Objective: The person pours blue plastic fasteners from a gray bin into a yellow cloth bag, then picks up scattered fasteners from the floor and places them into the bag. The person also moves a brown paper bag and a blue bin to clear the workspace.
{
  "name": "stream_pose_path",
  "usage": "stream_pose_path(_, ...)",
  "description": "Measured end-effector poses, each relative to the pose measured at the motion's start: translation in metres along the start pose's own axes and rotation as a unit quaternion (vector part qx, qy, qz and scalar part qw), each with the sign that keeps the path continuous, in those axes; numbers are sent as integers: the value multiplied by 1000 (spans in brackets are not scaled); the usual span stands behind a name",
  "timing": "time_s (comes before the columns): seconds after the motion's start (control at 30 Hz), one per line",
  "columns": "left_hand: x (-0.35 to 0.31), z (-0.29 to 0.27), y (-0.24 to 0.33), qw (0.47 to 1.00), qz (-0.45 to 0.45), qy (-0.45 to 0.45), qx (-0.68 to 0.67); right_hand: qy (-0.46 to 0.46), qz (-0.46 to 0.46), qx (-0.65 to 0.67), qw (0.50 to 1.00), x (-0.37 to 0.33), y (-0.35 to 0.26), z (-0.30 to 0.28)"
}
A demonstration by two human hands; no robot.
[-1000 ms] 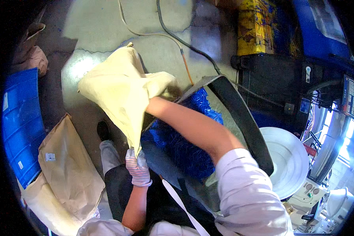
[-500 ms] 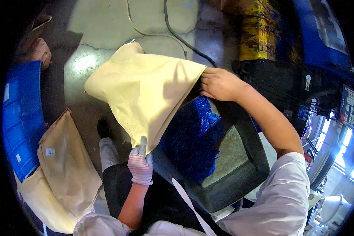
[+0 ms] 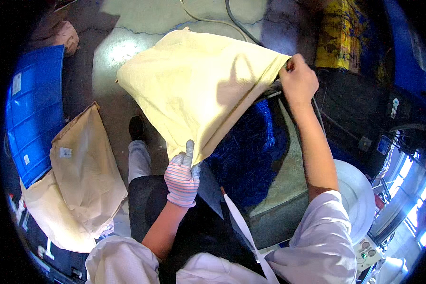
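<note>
A large cream sack is stretched between my two hands, its mouth edge facing the bin. My left hand, in a striped grey-and-pink glove, pinches the near corner of the sack, thumb pointing up. Bare and ungloved, my right hand grips the far corner of the mouth edge. Just below and right of the sack sits a dark bin holding a tangled heap of blue strands. The sack covers the bin's far left part. What lies inside the sack is hidden.
Folded tan sacks lean at the left beside a blue plastic panel. A yellow, blue-stained machine part stands far right. A hose crosses the floor at the back. A round white lid or drum is right of the bin.
My right hand has moved right and farther away, drawing the sack's mouth edge wider. My left hand keeps its hold. The whole view has shifted somewhat.
</note>
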State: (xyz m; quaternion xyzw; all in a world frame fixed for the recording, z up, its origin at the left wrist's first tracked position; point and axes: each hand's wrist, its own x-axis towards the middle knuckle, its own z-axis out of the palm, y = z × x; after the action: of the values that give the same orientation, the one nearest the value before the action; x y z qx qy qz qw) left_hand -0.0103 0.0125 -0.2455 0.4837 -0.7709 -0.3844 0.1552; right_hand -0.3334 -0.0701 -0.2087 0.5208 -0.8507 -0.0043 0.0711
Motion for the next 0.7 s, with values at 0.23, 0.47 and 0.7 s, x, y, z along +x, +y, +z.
stream_pose_path(0.23,2,-12,1,998,31,-1,55,-296,-109,-71,946,58,26,11)
stream_pose_path(0.47,-2,-14,16,988,52,-104,97,-359,-47,293,885,3,140,13)
stream_pose_path(0.7,-79,47,-54,964,-154,126,176,-368,140,561,728,-36,121,34)
